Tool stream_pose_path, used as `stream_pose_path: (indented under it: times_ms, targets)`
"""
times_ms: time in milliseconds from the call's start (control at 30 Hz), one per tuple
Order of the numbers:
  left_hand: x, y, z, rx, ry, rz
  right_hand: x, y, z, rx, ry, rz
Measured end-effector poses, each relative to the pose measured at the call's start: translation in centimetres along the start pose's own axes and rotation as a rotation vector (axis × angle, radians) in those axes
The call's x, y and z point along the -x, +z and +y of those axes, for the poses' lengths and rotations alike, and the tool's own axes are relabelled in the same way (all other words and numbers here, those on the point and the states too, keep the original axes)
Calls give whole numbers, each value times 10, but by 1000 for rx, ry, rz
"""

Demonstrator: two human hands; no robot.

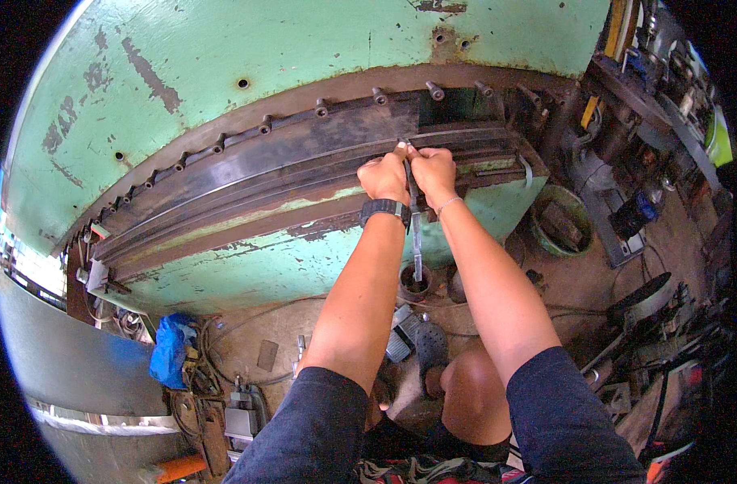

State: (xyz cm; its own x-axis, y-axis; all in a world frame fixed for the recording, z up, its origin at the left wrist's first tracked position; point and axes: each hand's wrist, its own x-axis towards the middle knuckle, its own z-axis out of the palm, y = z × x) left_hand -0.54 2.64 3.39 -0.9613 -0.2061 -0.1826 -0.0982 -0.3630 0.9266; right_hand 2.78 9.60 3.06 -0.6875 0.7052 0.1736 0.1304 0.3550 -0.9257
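Observation:
Side by side at the bed of a green press brake, my two hands are closed with their thumbs close together. My left hand, below a dark wristwatch, pinches a narrow metal strip from one side. From the other side my right hand grips the same strip near its far end. The strip hangs toward me between my forearms, its lower part shiny. Its far end lies by the long dark die, partly hidden by my fingers. Above the die runs the dark upper blade.
Several clamping bolts line the upper beam. A round bucket with scrap stands at the right. Below are a foot pedal, cables and a blue bag. A grey sheet-metal panel stands at the left.

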Motion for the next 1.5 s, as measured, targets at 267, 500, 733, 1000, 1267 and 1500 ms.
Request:
stream_pose_path:
  times_ms: [267,500,733,1000,1267,1500]
  targets:
    - [-3,0,-2,-22,30,-6,2,-2,-3,-17,-9,8]
    - [-2,-1,-3,-18,0,-6,-1,-2,-1,-16,19,-9]
    - [3,2,3,-65,-38,5,1,-5,-4,-21,25,13]
    - [1,0,0,-81,27,8,2,-1,1,-4,-24,20]
    - [-1,-2,6,-31,-56,-67,-5,-4,1,-54,-3,-57]
    - [-3,-2,0,-32,-45,-11,0,-3,-1,-41,28,-45]
